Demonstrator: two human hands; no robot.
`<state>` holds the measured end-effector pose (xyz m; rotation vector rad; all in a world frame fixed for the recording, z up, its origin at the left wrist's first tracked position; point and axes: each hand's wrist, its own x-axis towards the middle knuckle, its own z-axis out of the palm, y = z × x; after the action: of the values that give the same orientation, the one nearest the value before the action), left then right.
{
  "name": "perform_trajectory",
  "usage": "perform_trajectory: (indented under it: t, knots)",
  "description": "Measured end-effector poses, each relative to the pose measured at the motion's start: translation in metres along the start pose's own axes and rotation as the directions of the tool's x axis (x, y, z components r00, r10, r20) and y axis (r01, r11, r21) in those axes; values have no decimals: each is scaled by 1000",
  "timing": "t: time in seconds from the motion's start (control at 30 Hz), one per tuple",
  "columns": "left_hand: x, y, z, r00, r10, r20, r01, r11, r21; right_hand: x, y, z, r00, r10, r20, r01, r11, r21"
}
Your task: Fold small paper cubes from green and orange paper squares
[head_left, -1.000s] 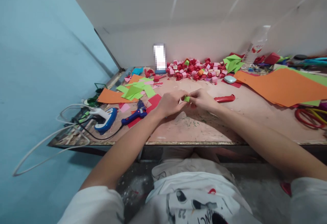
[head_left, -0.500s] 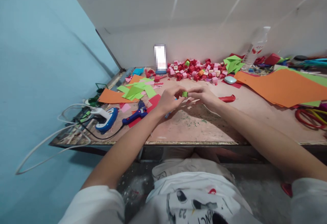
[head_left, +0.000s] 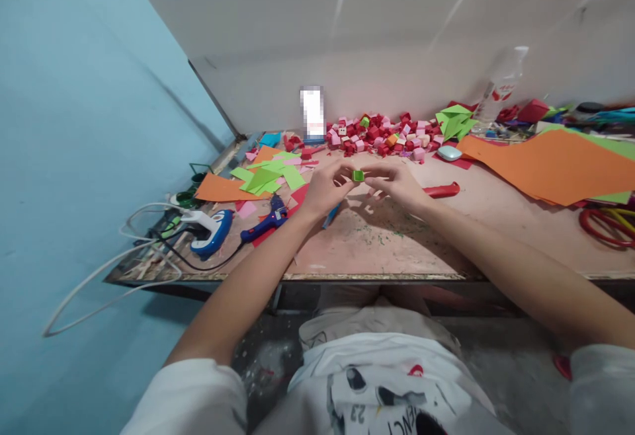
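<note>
Between my two hands is a small green paper cube (head_left: 358,176), its open hollow side turned toward me. The fingertips of my left hand (head_left: 328,187) pinch it from the left. From the other side, the fingers of my right hand (head_left: 394,184) hold its right edge. Below my left hand a thin blue tool (head_left: 331,215) lies on the table, partly covered by the hand. A red-handled tool (head_left: 442,190) lies just right of my right hand, its other end hidden behind the wrist.
Many red and pink paper cubes (head_left: 381,134) are heaped by the wall near a lit phone (head_left: 312,114). Green paper pieces (head_left: 268,176) and a blue glue gun (head_left: 265,223) lie left. Orange sheets (head_left: 550,167), a white mouse-like object (head_left: 449,153) and a plastic bottle (head_left: 499,94) are right.
The green cube has been turned, so its hollow inside now faces me. Both hands are raised slightly, and the blue tool shows more below my left hand.
</note>
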<state>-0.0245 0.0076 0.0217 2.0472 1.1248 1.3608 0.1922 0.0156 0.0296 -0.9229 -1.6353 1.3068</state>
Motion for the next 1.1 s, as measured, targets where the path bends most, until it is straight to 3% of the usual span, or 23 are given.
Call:
perform_trajectory:
  t: [0.2, 0.43, 0.83, 1.1]
  knots:
    - [1, 3, -1, 1000, -23, -21, 24, 999, 29, 0, 2, -1, 987, -153, 46, 159, 975, -156]
    - [1, 3, -2, 999, -26, -27, 27, 999, 33, 2, 5, -2, 981, -193, 23, 194, 967, -168]
    - [-1, -1, 2, 999, -28, -18, 28, 999, 15, 2, 5, -1, 998, -54, -11, 54, 999, -2]
    - [-2, -13, 4, 999, -30, 25, 29, 999, 33, 5, 9, -2, 999, -33, -3, 33, 999, 1]
